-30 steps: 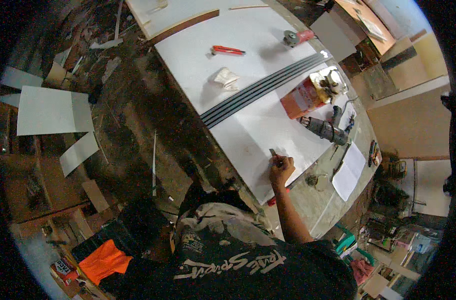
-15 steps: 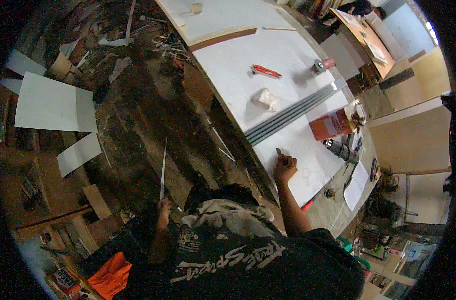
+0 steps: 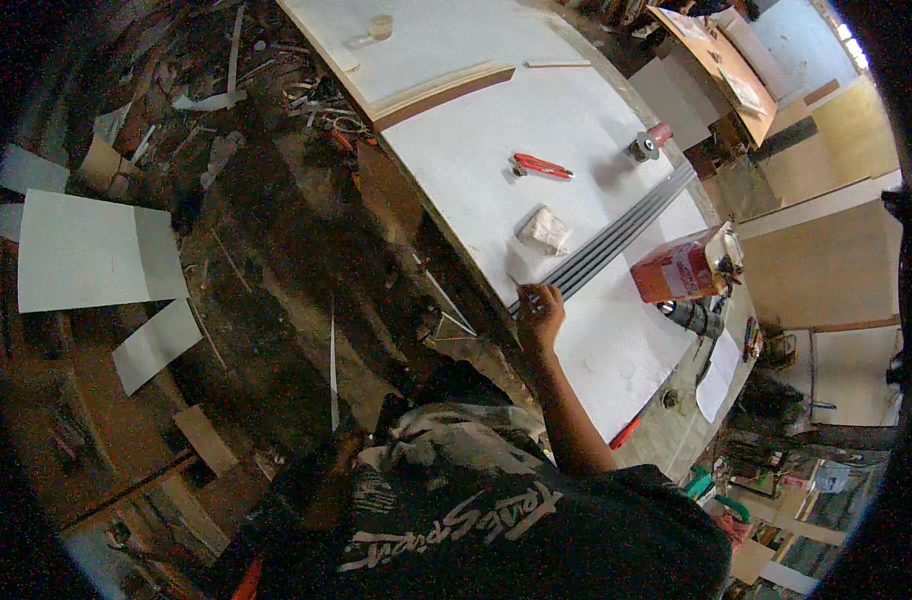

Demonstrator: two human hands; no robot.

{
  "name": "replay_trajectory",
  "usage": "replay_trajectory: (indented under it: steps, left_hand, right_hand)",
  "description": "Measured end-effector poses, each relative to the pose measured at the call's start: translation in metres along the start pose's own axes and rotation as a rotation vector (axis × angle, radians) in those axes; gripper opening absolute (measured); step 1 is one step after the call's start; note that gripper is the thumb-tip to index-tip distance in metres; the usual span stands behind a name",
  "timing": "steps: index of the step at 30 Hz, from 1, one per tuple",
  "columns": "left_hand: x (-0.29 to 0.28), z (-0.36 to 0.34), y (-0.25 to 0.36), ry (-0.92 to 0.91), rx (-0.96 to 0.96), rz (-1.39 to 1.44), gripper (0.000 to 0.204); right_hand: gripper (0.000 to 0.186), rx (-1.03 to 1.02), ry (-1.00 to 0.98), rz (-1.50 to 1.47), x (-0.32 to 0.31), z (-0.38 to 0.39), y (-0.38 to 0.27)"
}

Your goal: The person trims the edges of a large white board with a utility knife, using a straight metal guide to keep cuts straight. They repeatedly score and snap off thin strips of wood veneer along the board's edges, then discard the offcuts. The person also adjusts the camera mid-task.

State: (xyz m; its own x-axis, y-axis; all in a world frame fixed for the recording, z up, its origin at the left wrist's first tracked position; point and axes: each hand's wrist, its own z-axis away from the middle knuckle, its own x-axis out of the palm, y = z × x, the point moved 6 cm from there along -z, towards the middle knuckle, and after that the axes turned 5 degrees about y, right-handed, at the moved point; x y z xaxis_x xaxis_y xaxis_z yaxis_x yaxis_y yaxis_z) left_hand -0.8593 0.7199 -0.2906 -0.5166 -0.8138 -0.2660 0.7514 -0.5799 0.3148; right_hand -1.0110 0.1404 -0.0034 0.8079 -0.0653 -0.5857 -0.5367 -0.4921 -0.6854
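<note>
Low on the left, my left hand (image 3: 344, 447) is closed round the lower end of a long thin white strip (image 3: 334, 375), which stands up over the dark floor. My right hand (image 3: 542, 315) is at the near left end of several grey strips (image 3: 621, 236) lying side by side on the white board (image 3: 456, 165). Its fingers are bent together round a small thin piece whose tip barely shows, too small to name. A crumpled whitish cloth or wad (image 3: 546, 230) lies just beyond the strips.
Right of the strips stand a red rectangular can (image 3: 676, 268) and a dark power drill (image 3: 692, 317). Farther up lie red-handled pliers (image 3: 543, 165), a red-and-grey power tool (image 3: 648, 143) and a brown-edged strip (image 3: 446, 92). Offcuts and pale panels (image 3: 96, 250) litter the floor at left.
My right hand has moved left, from the bare board to the near end of the grey strips. The left hand has dropped slightly, with the white strip still in it.
</note>
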Motion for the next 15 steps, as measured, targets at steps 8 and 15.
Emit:
replay_trajectory:
  steps: [8,15]
  left_hand:
    - [0.047,-0.064,0.142,-0.220,0.423,-0.036,0.026]
    - [0.128,0.025,0.417,-0.175,1.063,-0.280,0.049]
  right_hand:
    - [0.006,-0.036,-0.113,0.122,0.119,-0.066,-0.018]
    - [0.012,-0.047,-0.062,0.048,0.122,-0.060,-0.013]
